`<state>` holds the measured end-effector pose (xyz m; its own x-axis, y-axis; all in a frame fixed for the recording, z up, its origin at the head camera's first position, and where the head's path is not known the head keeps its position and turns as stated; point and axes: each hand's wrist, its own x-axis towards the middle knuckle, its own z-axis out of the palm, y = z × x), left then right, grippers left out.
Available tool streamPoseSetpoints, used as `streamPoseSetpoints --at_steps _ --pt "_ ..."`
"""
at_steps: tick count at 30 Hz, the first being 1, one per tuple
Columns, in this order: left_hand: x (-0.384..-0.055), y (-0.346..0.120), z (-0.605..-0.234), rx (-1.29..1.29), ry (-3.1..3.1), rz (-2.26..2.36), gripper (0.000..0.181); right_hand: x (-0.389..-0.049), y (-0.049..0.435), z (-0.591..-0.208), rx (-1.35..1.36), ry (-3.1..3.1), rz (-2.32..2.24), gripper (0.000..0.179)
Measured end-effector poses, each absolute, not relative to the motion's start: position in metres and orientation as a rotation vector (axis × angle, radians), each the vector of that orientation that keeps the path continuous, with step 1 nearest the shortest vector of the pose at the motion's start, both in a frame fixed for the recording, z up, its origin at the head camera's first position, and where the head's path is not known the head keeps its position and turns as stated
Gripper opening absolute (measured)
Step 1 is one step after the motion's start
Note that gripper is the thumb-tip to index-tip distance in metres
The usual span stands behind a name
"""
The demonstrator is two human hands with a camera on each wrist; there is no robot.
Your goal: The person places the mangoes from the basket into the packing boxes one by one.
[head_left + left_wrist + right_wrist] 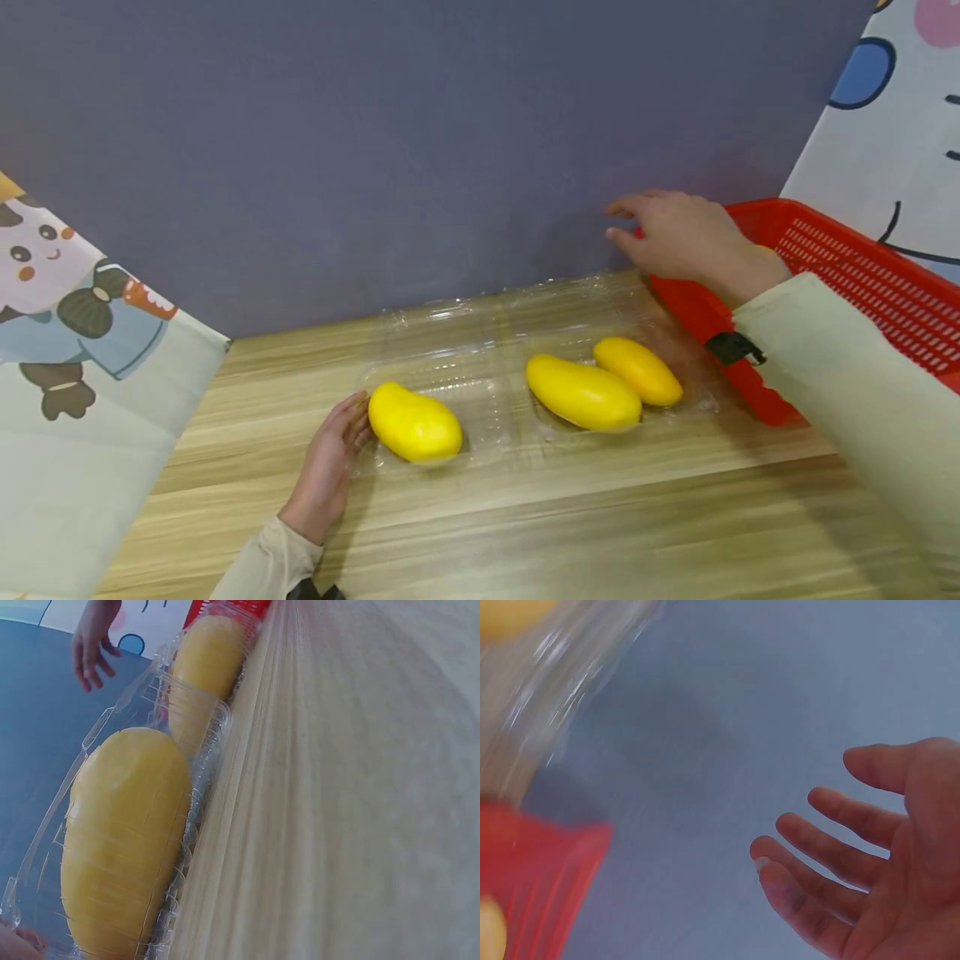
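One yellow mango (415,423) lies beside the relaxed left grip (330,467), well apart from the spread-fingered right grip (686,237).

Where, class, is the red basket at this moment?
In the head view, the red basket is at the right edge, partly covered by the right sleeve, just right of the clear container holding two yellow fruits.

You're in pale tones with touches of black.
Your right sleeve (840,408) is whitish with a faint green cast, a black strap (726,348) showing at its edge near the cuff; your left sleeve (266,560) looks creamier, softly wrinkled, with a black piece (306,590) beside it.
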<state>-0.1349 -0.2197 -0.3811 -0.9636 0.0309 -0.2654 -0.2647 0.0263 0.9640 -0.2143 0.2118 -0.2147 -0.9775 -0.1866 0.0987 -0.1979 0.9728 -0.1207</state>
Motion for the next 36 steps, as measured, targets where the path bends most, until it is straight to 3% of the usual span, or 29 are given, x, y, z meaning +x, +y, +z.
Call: streamPoseSetpoints --at_steps 8,17,22,28,36 --pt "-0.137 -0.220 -0.381 -0.245 2.095 2.043 0.055 -0.234 0.280 -0.220 0.303 -3.022 0.218 0.043" --pt "-0.134 -0.223 -0.388 -0.262 2.095 2.034 0.055 -0.256 0.319 -0.243 0.476 -3.104 0.025 0.038" --pt "-0.135 -0.225 -0.387 -0.248 2.103 2.043 0.055 -0.269 0.336 -0.262 0.504 -3.198 -0.005 0.049" --pt "-0.133 -0.225 -0.388 -0.270 2.105 2.034 0.055 -0.272 0.365 -0.295 0.336 -3.269 0.210 0.073" --pt "-0.128 -0.223 -0.387 -0.278 2.110 2.050 0.055 -0.268 0.387 -0.319 0.267 -3.262 0.167 0.078"
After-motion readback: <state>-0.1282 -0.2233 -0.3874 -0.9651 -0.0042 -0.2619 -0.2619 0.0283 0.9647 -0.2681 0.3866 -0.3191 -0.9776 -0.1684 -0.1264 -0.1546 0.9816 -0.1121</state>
